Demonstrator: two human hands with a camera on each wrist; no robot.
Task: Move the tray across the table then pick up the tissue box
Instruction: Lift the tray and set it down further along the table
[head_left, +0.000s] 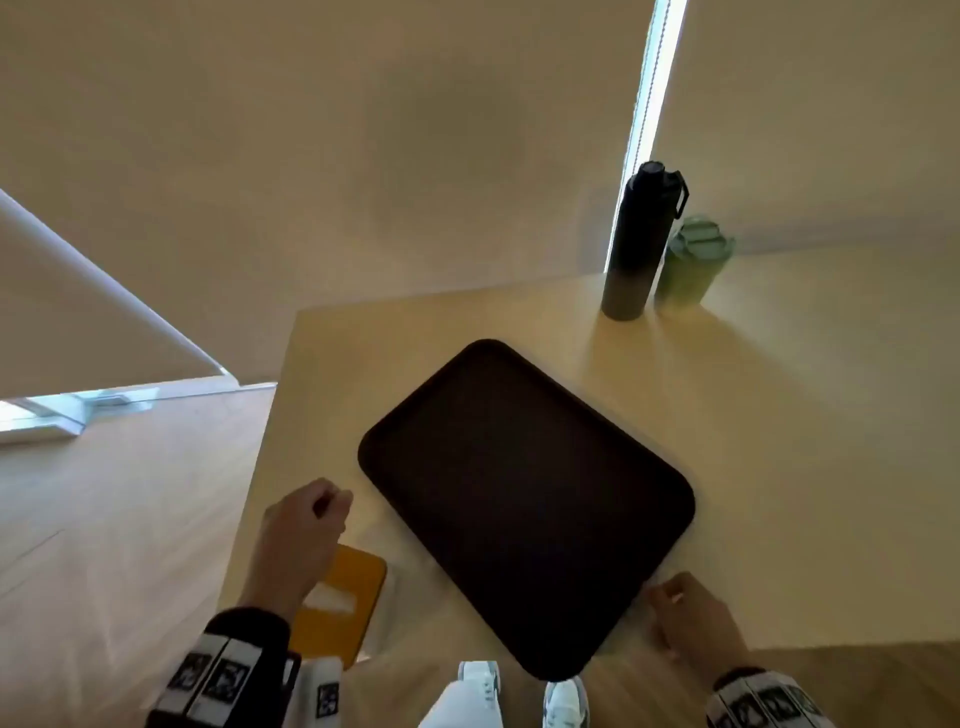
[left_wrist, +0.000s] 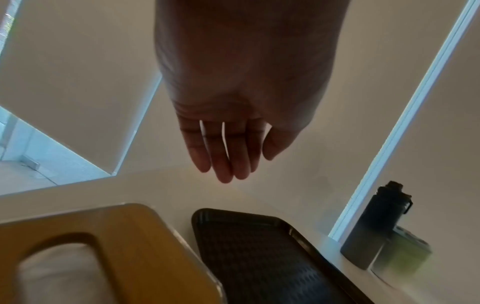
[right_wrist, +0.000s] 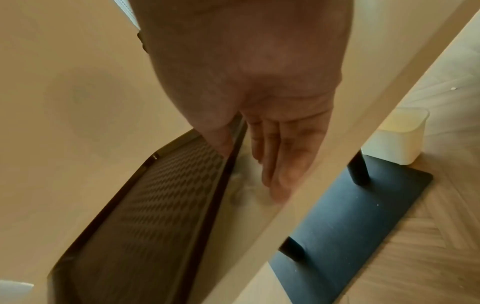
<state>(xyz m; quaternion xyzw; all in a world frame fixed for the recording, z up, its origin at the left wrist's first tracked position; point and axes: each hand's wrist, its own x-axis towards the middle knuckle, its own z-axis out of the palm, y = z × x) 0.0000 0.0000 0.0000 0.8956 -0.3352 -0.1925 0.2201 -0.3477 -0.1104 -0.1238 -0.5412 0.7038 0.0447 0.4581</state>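
Observation:
A dark brown tray lies slantwise on the light wooden table, one corner jutting past the near edge. To its left sits a yellow tissue box, white tissue showing in its slot. My left hand hovers above the box and left of the tray, its fingers straight and holding nothing. By the tray's near right corner is my right hand. Its fingers lie straight over the table beside the rim, and the thumb reaches the tray rim. It grips nothing.
A tall black bottle and a green tumbler stand at the table's far edge by the wall. The table's left edge runs close to the tissue box. On the floor to the right are the dark table base and a white bin.

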